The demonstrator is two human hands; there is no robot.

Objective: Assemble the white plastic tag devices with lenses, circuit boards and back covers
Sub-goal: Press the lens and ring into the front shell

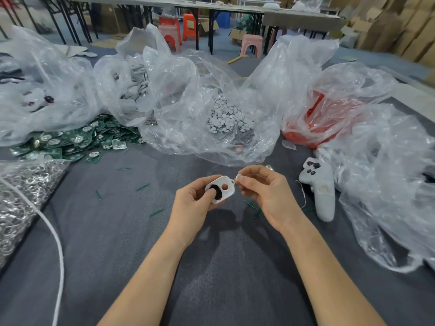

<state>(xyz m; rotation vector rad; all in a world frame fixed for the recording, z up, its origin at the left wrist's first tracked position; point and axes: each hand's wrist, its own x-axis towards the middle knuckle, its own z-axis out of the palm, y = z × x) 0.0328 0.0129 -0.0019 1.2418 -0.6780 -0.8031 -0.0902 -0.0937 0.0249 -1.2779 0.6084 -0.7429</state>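
My left hand [193, 201] grips a white plastic tag shell [226, 185] above the grey table, thumb pressing a black round part [216, 192] into it. An open round hole shows in the shell beside the thumb. My right hand [263, 187] pinches a small white round lens [238, 177] between thumb and forefinger, just right of the shell's loop end. A heap of green circuit boards [77, 140] lies at the left. White round lenses [227, 116] fill a clear bag in the middle, and white shells [135, 81] fill the bag behind.
A white game-style controller [322, 189] lies right of my hands. A bag of red parts [315, 121] sits at the right, with crumpled clear plastic [386, 184] around it. A bag of metal rings [21, 196] and a white cord [56, 236] lie at the left. Green slivers [156, 212] dot the cloth.
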